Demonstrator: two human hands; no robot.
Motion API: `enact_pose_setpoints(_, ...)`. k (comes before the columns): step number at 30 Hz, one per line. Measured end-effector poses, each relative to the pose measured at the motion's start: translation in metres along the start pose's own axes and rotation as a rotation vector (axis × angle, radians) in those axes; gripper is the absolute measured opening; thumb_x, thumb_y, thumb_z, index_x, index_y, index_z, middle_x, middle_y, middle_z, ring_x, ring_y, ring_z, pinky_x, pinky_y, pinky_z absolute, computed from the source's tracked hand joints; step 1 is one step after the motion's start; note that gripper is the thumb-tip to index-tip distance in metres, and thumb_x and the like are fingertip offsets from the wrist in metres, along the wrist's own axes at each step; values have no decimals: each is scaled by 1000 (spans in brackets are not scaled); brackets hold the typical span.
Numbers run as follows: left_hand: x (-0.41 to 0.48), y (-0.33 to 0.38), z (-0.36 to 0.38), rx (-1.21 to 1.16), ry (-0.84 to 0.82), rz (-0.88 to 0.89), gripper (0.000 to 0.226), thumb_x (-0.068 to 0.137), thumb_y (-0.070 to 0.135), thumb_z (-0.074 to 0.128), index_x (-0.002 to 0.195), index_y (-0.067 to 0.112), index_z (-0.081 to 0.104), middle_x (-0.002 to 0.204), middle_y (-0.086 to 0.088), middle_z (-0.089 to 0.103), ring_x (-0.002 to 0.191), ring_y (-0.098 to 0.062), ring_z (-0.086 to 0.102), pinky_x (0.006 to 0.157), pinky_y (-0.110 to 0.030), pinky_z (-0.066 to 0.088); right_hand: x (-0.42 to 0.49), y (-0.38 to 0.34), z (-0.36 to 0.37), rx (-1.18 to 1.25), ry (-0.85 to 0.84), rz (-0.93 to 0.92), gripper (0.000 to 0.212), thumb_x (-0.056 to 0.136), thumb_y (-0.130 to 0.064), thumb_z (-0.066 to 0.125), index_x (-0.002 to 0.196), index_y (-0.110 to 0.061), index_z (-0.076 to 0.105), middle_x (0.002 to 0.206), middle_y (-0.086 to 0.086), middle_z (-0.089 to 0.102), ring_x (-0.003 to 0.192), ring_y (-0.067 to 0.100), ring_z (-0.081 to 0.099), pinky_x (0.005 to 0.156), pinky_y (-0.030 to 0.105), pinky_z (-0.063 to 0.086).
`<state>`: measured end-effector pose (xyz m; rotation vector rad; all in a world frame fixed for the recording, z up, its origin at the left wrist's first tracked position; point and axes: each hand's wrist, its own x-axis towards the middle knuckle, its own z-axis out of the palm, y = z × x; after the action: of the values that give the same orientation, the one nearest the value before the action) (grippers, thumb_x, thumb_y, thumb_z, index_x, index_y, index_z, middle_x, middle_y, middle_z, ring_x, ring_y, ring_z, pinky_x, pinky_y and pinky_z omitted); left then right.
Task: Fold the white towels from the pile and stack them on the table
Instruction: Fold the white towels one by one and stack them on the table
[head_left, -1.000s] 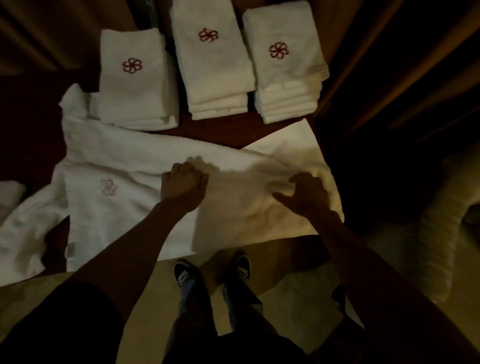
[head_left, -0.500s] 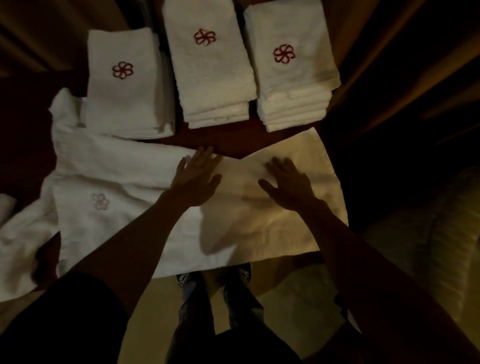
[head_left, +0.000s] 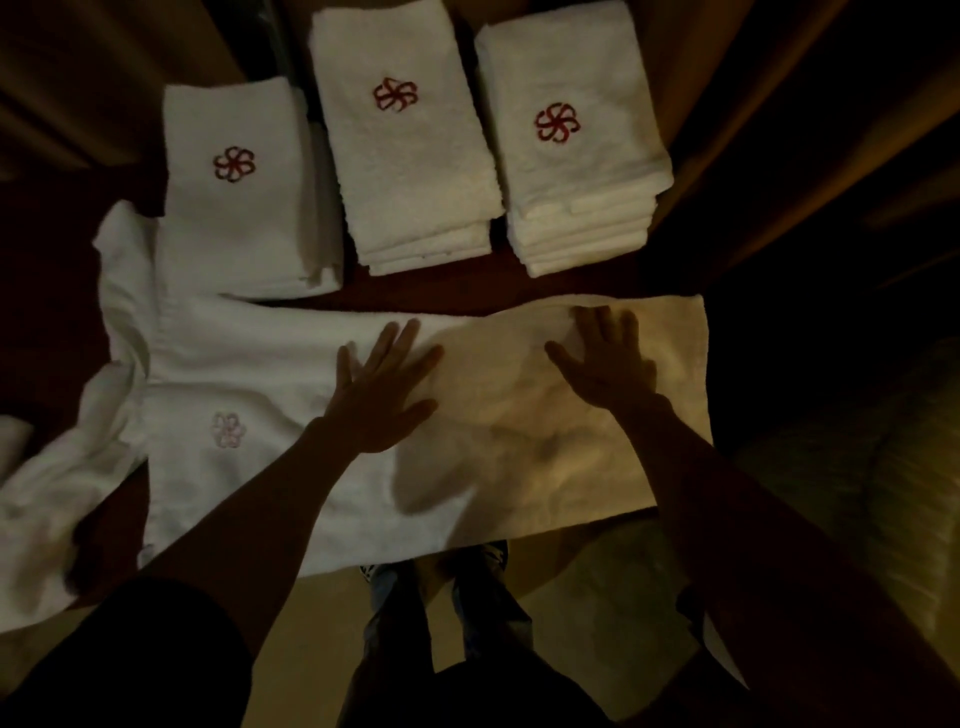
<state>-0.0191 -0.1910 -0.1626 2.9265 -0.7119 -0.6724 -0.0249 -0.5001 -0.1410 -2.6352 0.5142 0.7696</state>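
Towel (head_left: 249, 343) lying flatter under fingers (head_left: 401, 338); left hand (head_left: 379, 387), right hand (head_left: 605, 364) pressing, spreading wide, earlier curling; folded stacks (head_left: 410, 171) sitting beyond fingertips.

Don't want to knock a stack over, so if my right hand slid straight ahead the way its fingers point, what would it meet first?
Probably the right stack of folded towels, after your right hand leaves the spread towel and crosses bare table.
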Motion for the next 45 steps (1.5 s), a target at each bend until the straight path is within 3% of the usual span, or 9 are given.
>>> enact_pose_setpoints(4, 1, -2, 0, -17, -12, 6, 79, 90, 75, 35, 154, 50, -4, 163, 6, -25, 151, -23, -18, 111, -75, 6, 10, 0, -1, -28, -15, 14, 94, 86, -81, 40, 157, -38, -3, 167, -5, -12, 152, 30, -18, 114, 72, 10)
enact_pose_setpoints(8, 0, -1, -3, -79, 53, -10, 71, 92, 67, 42, 154, 42, 16, 167, 1, -8, 153, -24, -5, 112, -74, 13, 12, -1, -2, -53, 1, -1, 99, 84, -80, 46, 158, -37, -4, 167, -4, -12, 152, 31, -17, 114, 72, 10)
enact_pose_setpoints(15, 4, -7, -11, -71, 182, -134, 64, 101, 43, 41, 158, 31, 14, 167, -3, 3, 154, -24, 1, 116, -67, 11, -10, -13, 9, -145, 222, -106, 81, 95, -52, 55, 158, -21, 14, 166, 9, 12, 153, 35, 7, 119, 55, 24)
enact_pose_setpoints(19, -3, -12, -16, -75, 241, -124, 62, 98, 37, 52, 154, 26, 29, 154, -11, 38, 142, -32, 35, 109, -60, 30, -20, -20, 23, -114, 124, -259, 77, 96, -37, 59, 158, -25, 15, 167, 2, 7, 154, 28, 0, 117, 64, 22)
enact_pose_setpoints(23, -6, -12, -22, -32, 218, -180, 55, 97, 50, 41, 147, 28, 40, 132, -11, 51, 119, -36, 51, 93, -54, 45, -17, -21, 26, -137, 36, -265, 80, 91, -52, 61, 155, -35, 18, 167, -1, 2, 153, 31, -5, 111, 72, 24)
enact_pose_setpoints(29, -21, -18, -24, -93, 181, -304, 51, 96, 52, 32, 100, 13, 64, 97, -14, 66, 92, -39, 64, 77, -49, 55, -21, -24, 27, -76, 5, -172, 80, 84, -70, 58, 150, -50, 18, 162, -5, 7, 152, 31, 0, 102, 79, 27)
enact_pose_setpoints(32, -31, -24, -24, -30, 177, -325, 43, 88, 51, 53, 104, 13, 66, 111, -16, 59, 108, -38, 54, 89, -51, 45, -26, -29, 29, -67, 40, -127, 74, 89, -70, 49, 150, -55, 9, 161, 3, 12, 150, 35, 6, 100, 79, 29)
enact_pose_setpoints(37, -44, -37, -27, -35, 136, -176, 48, 76, 57, 57, 96, 14, 65, 107, -8, 61, 107, -32, 57, 92, -47, 43, -32, -36, 22, -85, -22, 6, 79, 86, -78, 45, 150, -57, 4, 163, 5, 0, 148, 42, -3, 101, 79, 28)
enact_pose_setpoints(45, -51, -54, -34, 27, -125, -206, 70, 79, 65, 66, 130, 21, 48, 125, -5, 61, 115, -32, 60, 94, -44, 49, -40, -32, 29, -93, -38, -11, 96, 76, -86, 49, 147, -60, -9, 162, -2, -2, 147, 42, -6, 100, 79, 30)
